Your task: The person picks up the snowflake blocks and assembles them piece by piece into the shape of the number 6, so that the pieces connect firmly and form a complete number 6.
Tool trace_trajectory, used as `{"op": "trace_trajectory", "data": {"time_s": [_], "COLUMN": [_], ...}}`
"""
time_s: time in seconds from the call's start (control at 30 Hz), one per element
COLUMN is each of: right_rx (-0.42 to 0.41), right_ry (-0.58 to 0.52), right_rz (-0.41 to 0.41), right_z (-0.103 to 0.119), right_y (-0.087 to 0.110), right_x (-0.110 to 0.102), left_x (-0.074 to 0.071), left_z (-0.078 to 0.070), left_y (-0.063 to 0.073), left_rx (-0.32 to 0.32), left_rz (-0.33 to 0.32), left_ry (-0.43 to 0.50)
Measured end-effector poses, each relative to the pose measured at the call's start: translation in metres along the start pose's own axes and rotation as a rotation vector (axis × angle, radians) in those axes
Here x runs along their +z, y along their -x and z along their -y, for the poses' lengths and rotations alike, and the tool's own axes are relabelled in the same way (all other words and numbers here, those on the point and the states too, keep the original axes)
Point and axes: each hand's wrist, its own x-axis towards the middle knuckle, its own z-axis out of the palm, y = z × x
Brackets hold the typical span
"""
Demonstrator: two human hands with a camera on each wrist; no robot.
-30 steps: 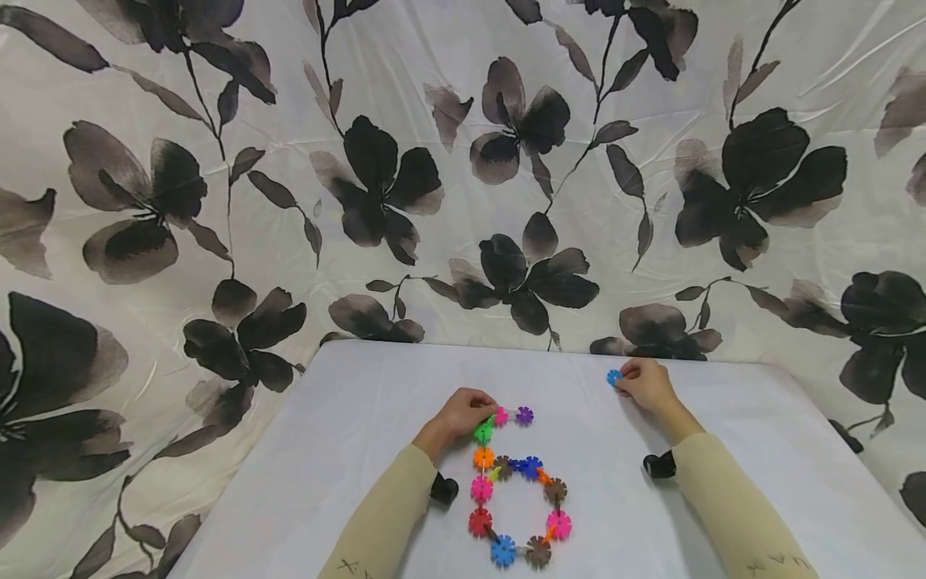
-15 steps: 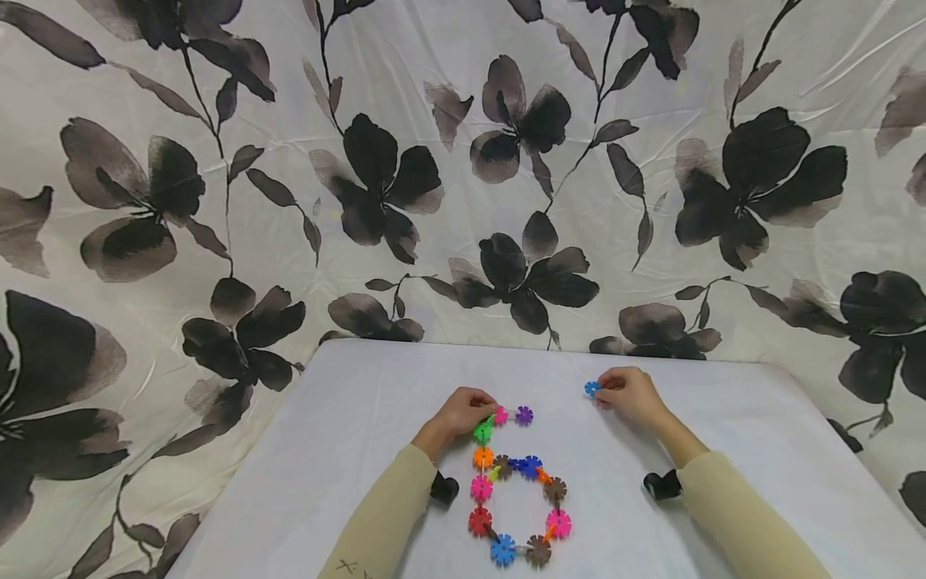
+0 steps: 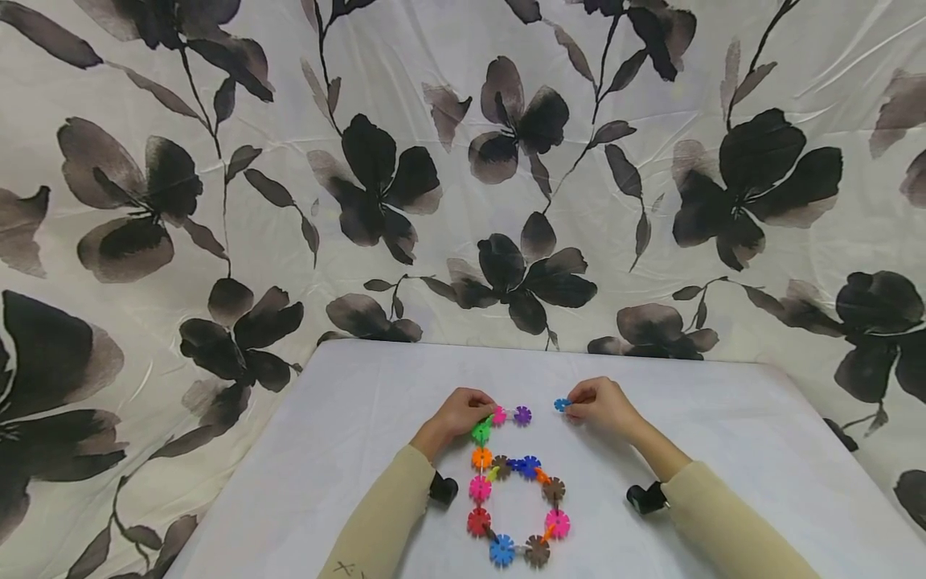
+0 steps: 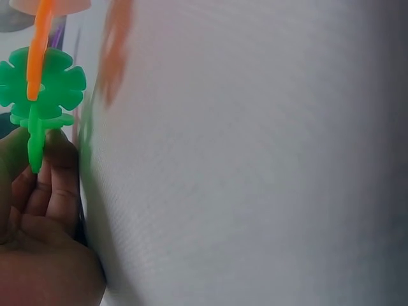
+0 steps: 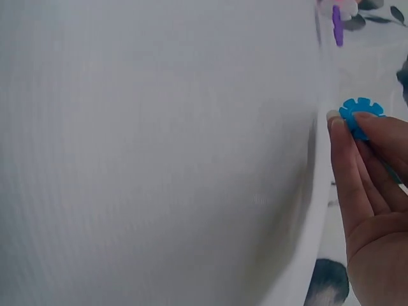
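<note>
A chain of colourful interlocking snowflake discs lies on the white table, forming a loop with a tail that bends right at the top. My left hand pinches the chain at its upper bend, by a green snowflake disc. Up close in the left wrist view, thumb and fingers hold the green pieces. A purple disc ends the tail. To its right, a short gap away, my right hand pinches a loose blue snowflake disc between thumb and fingers, seen also in the right wrist view.
The white table reaches back to a hanging floral cloth. Nearer the person lies the chain's loop, with a pink disc on its right and a light blue disc at its bottom. Black wrist cameras sit at both cuffs.
My right hand has brought the blue disc leftward and nearer to the person, close to the purple end disc. The left hand and the chain stay where they were.
</note>
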Motion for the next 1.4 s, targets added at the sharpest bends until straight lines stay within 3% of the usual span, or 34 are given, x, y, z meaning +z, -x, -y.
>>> {"op": "trace_trajectory", "data": {"time_s": [0.37, 0.9, 1.23, 1.4], "right_rx": [-0.077, -0.12, -0.072, -0.093], "right_ry": [-0.002, 0.006, -0.058, -0.066], "right_rz": [0.077, 0.1, 0.163, 0.188], "right_z": [0.006, 0.013, 0.01, 0.01], "right_y": [-0.001, -0.008, -0.013, -0.018], "right_x": [0.021, 0.033, 0.031, 0.03], "left_x": [0.001, 0.0, 0.0, 0.0], "left_z": [0.001, -0.002, 0.0, -0.001], "left_y": [-0.001, 0.0, 0.0, 0.0], "left_rx": [0.004, 0.003, 0.018, 0.029], "left_rz": [-0.001, -0.008, -0.015, -0.015], "left_ry": [0.0, -0.036, -0.042, -0.026]}}
